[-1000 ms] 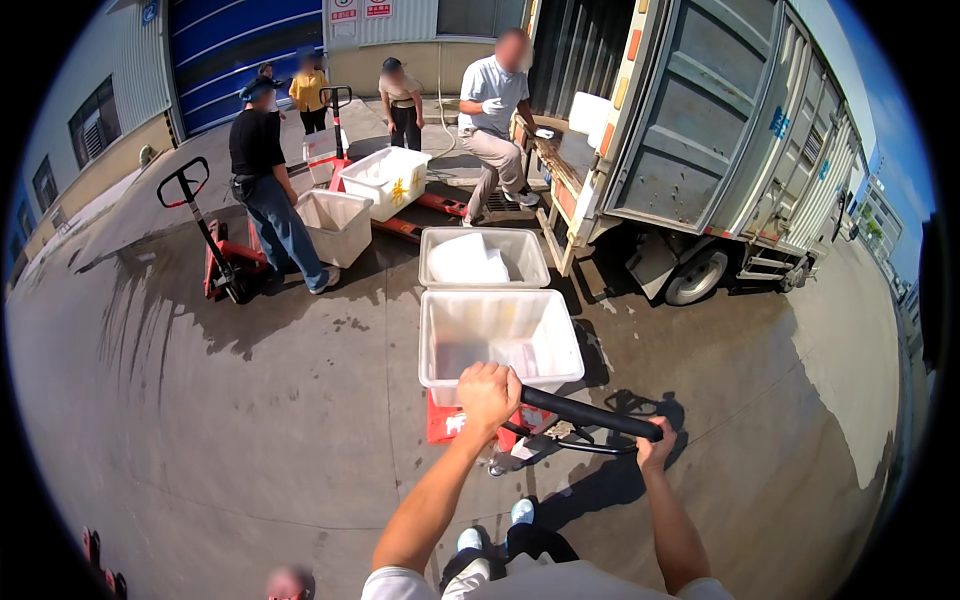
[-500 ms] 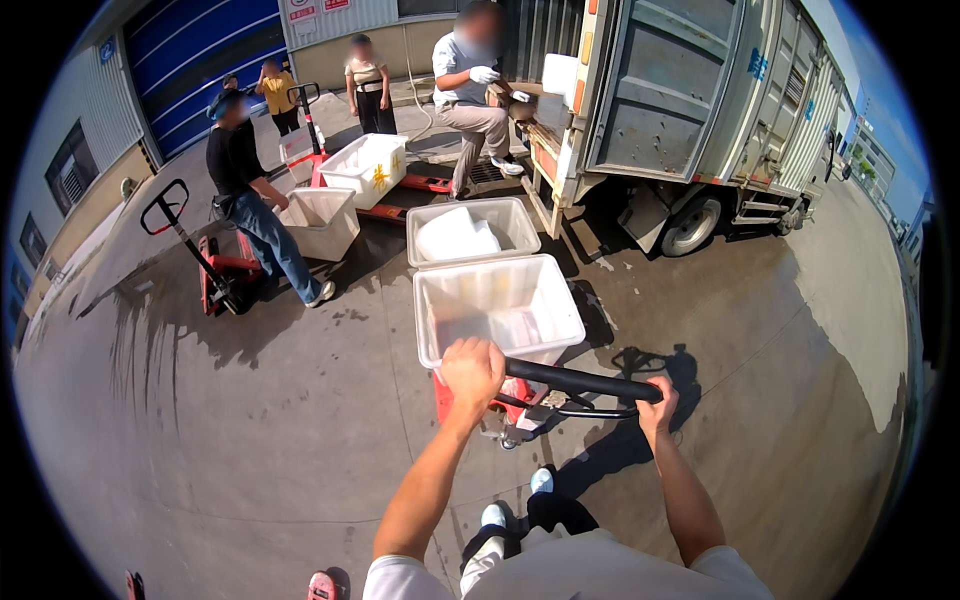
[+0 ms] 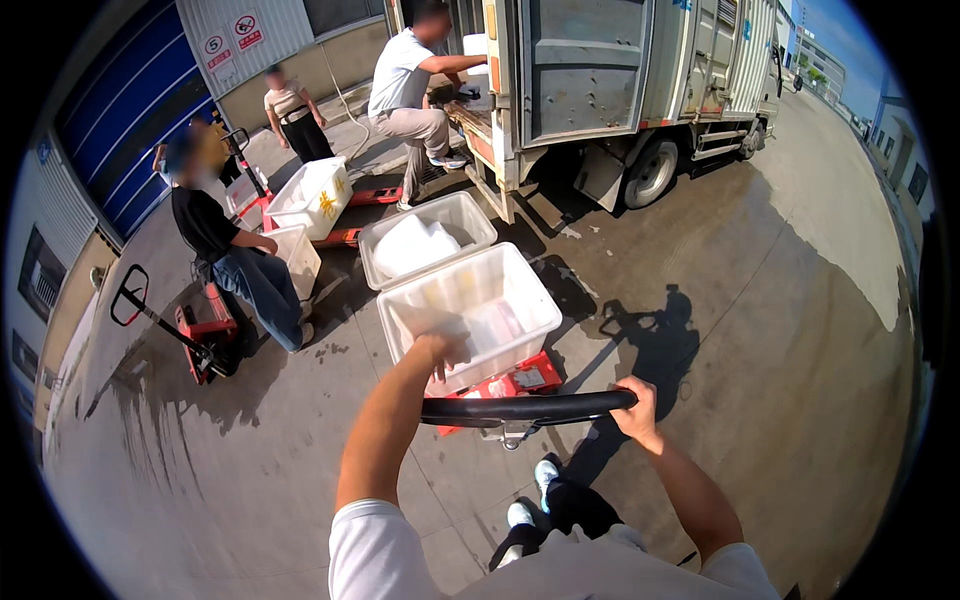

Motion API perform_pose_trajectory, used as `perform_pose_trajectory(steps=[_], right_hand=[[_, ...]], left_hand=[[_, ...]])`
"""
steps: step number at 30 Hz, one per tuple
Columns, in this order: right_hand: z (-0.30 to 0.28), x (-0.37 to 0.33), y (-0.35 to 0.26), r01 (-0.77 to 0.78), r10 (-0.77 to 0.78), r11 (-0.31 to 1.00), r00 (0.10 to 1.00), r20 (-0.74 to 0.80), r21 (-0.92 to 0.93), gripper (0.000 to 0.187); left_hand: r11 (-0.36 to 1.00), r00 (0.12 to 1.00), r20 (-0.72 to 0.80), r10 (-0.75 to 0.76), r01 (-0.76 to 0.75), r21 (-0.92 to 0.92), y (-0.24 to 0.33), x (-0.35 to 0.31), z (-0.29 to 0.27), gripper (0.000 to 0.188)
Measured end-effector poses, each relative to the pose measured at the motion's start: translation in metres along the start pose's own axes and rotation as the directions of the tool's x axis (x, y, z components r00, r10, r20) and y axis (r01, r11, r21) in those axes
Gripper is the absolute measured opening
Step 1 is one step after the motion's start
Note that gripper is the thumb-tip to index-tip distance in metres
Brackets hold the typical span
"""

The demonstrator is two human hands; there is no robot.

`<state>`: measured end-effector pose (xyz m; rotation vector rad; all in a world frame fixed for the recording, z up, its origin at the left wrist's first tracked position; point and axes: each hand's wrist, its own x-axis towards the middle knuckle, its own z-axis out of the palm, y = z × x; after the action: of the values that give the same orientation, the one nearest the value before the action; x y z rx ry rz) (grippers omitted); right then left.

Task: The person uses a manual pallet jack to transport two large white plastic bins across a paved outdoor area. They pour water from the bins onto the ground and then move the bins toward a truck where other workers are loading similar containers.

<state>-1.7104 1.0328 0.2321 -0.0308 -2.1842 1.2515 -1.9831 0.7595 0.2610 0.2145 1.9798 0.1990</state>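
Observation:
My right hand [image 3: 638, 408] is wrapped round the right end of a black handle bar [image 3: 525, 408], which belongs to a red pallet jack [image 3: 530, 378]. Off the bar, my left hand [image 3: 440, 354] reaches over the near rim of a white plastic bin [image 3: 537, 325], its fingers apart and somewhat blurred. I cannot tell whether it touches the rim. The bin rides on the jack; a whitish item lies on its bottom. Just beyond stands a second bin [image 3: 484, 238] with white blocks [image 3: 415, 246] inside.
A truck [image 3: 585, 75] stands ahead with its rear open; a person [image 3: 405, 95] has one foot up at it. To the left, a person in black [image 3: 205, 225] stands between another pallet jack [image 3: 205, 330] and more bins [image 3: 312, 195]. Another person [image 3: 292, 108] stands behind.
My left hand has left the handle and moved onto the near bin's rim area. The handle has swung left and straightened across; my right hand still grips it. The view has turned right.

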Motion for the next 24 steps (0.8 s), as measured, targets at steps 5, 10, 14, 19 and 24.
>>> perform_pose_trajectory(steps=[5,10,14,19,24], right_hand=[[-0.005,-0.005,-0.004,0.163,-0.163,0.985,0.987,-0.006,0.052,0.013],[-0.005,-0.023,-0.005,0.066,-0.077,0.994,0.989,0.127,0.091,0.022],[-0.011,-0.022,-0.011,0.122,-0.126,0.992,0.985,0.119,0.039,0.016],[-0.012,-0.025,-0.004,0.229,-0.227,0.973,0.972,0.055,-0.041,0.007],[-0.016,-0.022,-0.005,0.189,-0.186,0.980,0.982,0.042,-0.065,0.008]], left_hand=[[0.986,0.999,-0.026,-0.033,0.037,0.165,0.031,0.037,-0.002,0.071],[0.993,0.999,-0.021,-0.024,0.026,0.113,0.016,0.067,-0.012,0.073],[0.959,0.956,-0.082,0.282,-0.284,-0.011,-0.004,0.058,-0.003,0.066],[0.719,0.818,-0.163,0.551,-0.565,-0.404,-0.056,-0.003,0.020,0.045],[0.576,0.787,-0.304,0.537,-0.606,-0.549,-0.074,-0.127,0.068,0.039]])
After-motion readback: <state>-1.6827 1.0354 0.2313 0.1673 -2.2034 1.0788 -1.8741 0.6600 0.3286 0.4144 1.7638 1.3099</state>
